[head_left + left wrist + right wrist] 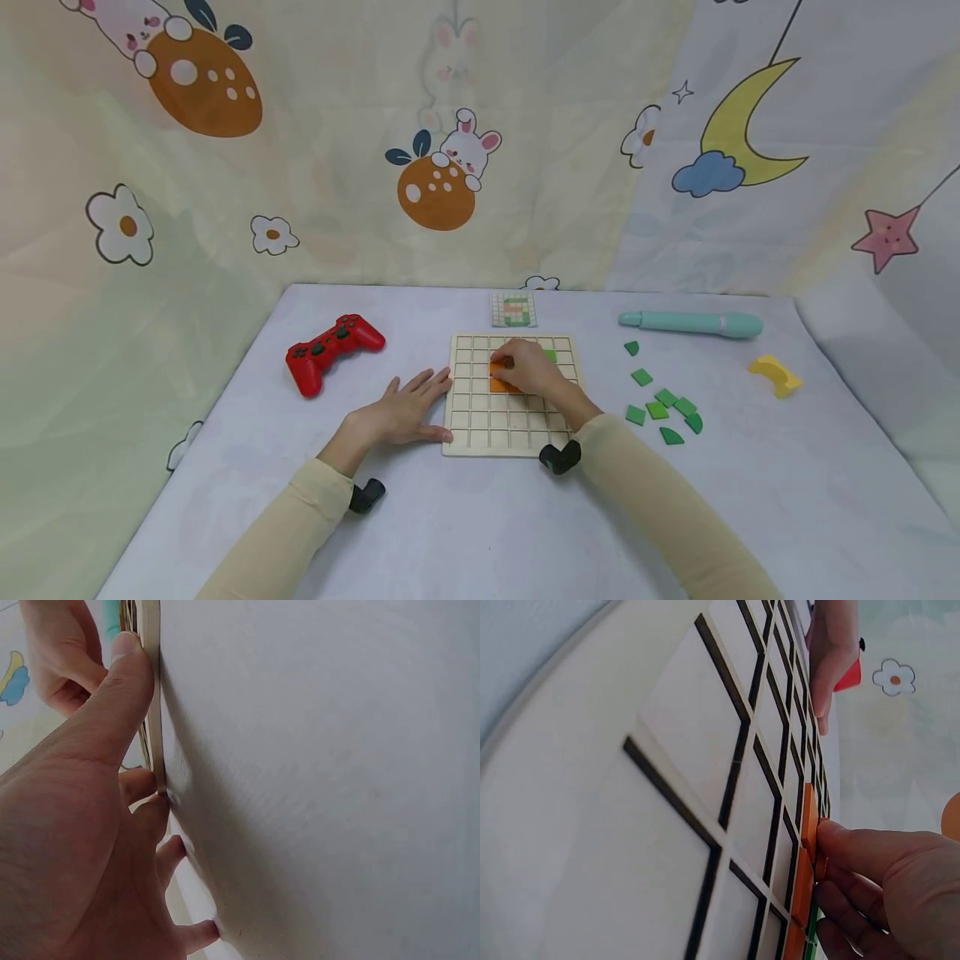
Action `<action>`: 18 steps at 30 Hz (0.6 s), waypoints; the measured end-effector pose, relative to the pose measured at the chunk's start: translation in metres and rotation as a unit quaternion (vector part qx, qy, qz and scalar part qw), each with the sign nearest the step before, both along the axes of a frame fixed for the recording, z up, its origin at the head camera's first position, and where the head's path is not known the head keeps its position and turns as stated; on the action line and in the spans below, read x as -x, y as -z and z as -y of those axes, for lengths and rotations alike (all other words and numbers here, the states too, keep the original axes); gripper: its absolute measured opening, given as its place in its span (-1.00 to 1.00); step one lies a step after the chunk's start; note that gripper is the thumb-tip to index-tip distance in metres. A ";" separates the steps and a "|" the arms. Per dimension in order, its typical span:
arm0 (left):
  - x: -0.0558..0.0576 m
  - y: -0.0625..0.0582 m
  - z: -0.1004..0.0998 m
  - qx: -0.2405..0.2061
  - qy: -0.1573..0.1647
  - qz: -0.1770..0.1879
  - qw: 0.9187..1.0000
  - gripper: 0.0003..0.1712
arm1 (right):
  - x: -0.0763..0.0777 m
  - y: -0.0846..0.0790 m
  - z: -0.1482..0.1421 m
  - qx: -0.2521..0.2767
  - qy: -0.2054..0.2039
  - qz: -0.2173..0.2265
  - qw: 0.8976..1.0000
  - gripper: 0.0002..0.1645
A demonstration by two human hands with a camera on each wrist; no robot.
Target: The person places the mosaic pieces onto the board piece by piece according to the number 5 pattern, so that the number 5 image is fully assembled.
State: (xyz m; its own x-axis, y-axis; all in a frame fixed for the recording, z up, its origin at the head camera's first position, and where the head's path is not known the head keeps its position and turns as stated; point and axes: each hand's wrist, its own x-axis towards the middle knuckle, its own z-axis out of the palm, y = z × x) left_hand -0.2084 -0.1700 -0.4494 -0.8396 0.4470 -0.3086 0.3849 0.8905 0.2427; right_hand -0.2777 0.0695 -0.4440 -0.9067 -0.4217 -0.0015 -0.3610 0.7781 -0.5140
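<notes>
One gridded wooden board (480, 421), and the right hand (528, 367) is over it, thumb and fingers pinching one flat orange tile (496, 367) near the board's upper middle! More orange tiles (802, 885) sit in the grid, partly hidden, so no full count. The left hand (408, 410) spreads its fingers apart, thumb and fingertips touching the board's left edge. Out right, eight loose greens: five squares (642, 377) and three round-edged pieces (671, 437). Then singles: one patterned card (514, 309) behind, one glossy red controller (334, 352), one smooth teal tube (690, 323), one curved yellow block (776, 376).
</notes>
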 end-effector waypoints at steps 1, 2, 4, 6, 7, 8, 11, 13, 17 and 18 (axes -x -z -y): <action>0.000 0.000 0.000 0.001 0.000 0.001 1.000 0.13 | 0.000 0.000 0.000 -0.001 0.000 -0.002 1.000 -0.68; 0.000 0.000 0.000 0.002 -0.001 0.002 1.000 0.13 | 0.000 0.000 0.000 -0.003 0.001 -0.001 1.000 -0.68; 0.000 0.000 0.000 0.002 -0.002 0.002 1.000 0.13 | 0.000 0.001 0.000 -0.005 0.003 0.001 1.000 -0.68; 0.000 0.000 0.000 0.003 -0.003 0.003 1.000 0.14 | 0.000 0.001 0.001 -0.007 0.007 0.003 1.000 -0.68; 0.000 0.000 0.000 0.001 -0.003 0.003 1.000 0.14 | 0.000 0.002 0.001 -0.007 0.009 0.006 1.000 -0.68; -0.001 0.000 0.000 0.000 -0.003 0.002 1.000 0.14 | 0.000 0.002 0.001 -0.006 0.011 0.008 1.000 -0.68; 0.000 0.000 0.000 0.000 -0.003 0.001 1.000 0.14 | -0.001 0.002 0.001 -0.006 0.011 0.006 1.000 -0.68; 0.000 0.000 0.000 -0.002 -0.003 -0.001 1.000 0.13 | -0.001 0.002 0.000 -0.004 0.009 0.005 1.000 -0.68; 0.000 0.001 0.000 -0.004 -0.005 0.000 1.000 0.13 | -0.001 0.002 0.000 0.001 0.008 0.007 1.000 -0.69; 0.000 0.001 0.000 -0.003 -0.006 0.001 1.000 0.13 | -0.001 0.002 0.000 0.002 0.008 0.007 1.000 -0.69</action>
